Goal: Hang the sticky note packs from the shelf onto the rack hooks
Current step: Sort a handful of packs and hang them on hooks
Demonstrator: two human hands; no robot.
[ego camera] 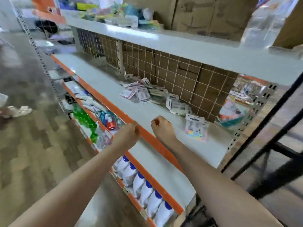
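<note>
Several sticky note packs (pixel 141 92) lie in a loose heap on the grey shelf (pixel 105 84), against the wire grid back panel (pixel 180 74). One pack with pastel notes (pixel 196 127) lies apart at the right, nearer to me. My left hand (pixel 128 134) hovers at the shelf's orange front edge with its fingers curled and nothing in it. My right hand (pixel 161 126) is over the shelf, just left of the pastel pack, fingers curled, holding nothing. No hooks show on the grid. The view is blurred.
A black metal rack frame (pixel 268 145) stands at the right. The lower shelves hold green bottles (pixel 85 119) and white blue-capped bottles (pixel 147 190). Cardboard boxes (pixel 205 15) and mixed goods sit on the top shelf. Open floor lies to the left.
</note>
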